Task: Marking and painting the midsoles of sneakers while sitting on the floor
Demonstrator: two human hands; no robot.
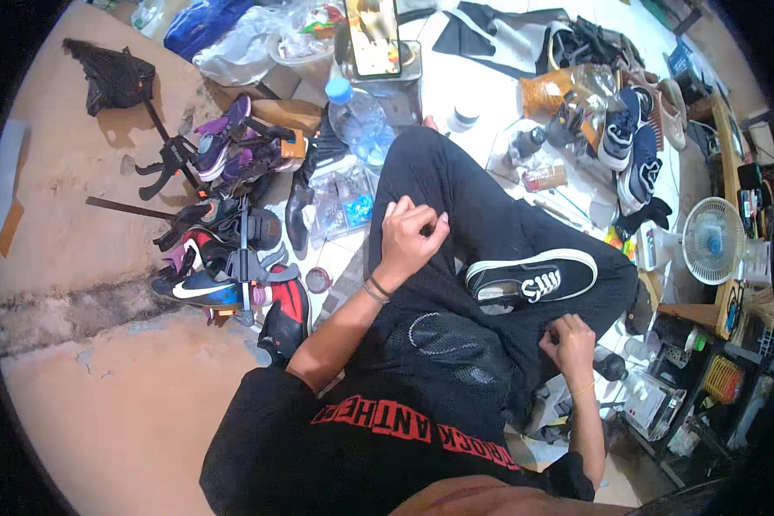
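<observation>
A black low-top sneaker [552, 262] with white laces and a white sole edge lies on my crossed legs in dark trousers [443, 185]. My left hand [413, 232] rests on my left thigh, its fingers curled in toward the thumb, with nothing visible in it. Below the shoe, on my right leg, my right hand [569, 346] is loosely closed, and nothing shows in it either. Neither hand touches the sneaker. A piece of dark mesh fabric [460, 344] with a pale curved line lies in my lap.
Clamped shoes [206, 288] and purple shoes [232, 142] crowd the left side. Ahead stand a water bottle [357, 125], a parts box [340, 202] and a propped phone [374, 39]. To the right are navy sneakers [632, 150], a white fan [712, 241] and a wooden shelf [731, 172].
</observation>
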